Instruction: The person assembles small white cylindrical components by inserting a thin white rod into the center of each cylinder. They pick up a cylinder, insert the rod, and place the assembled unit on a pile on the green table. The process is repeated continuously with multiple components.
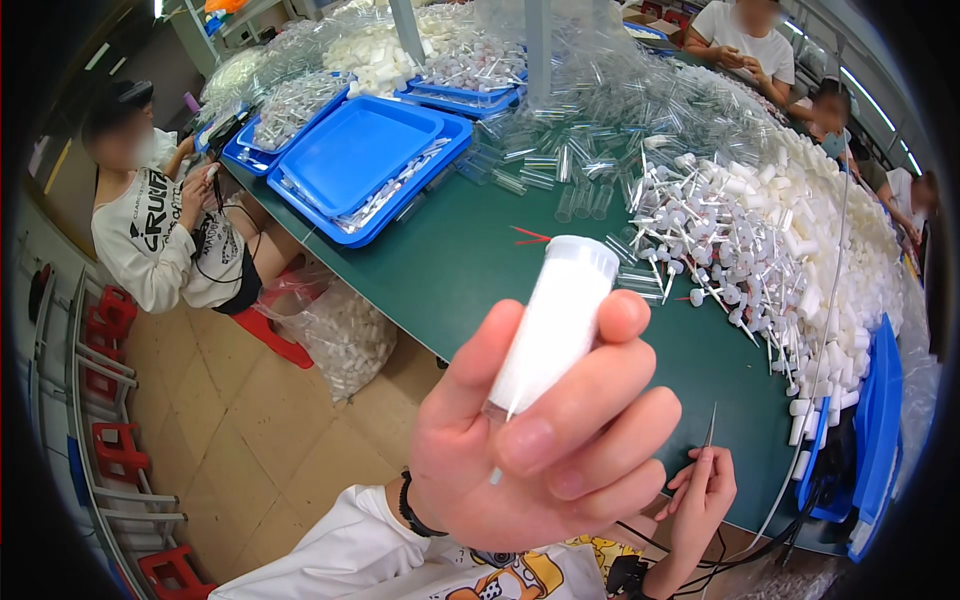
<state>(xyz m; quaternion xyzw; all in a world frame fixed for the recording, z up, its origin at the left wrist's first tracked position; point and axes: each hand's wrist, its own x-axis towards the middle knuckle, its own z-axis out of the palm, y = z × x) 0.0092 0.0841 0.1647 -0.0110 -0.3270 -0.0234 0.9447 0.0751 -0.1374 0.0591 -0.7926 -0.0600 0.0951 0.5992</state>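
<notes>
Currently holding capped tube with white filling, tilted, in left fingers at frame centre; pinching slim pointed metal tool in right fingers at lower right. Beyond: green counter, white cylinders heaped at right.

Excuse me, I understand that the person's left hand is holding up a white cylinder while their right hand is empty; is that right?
Not quite: the right hand is not empty. The head view shows it holding a thin, pointed tool, while the left hand does hold up the white cylinder, as you say.
</notes>
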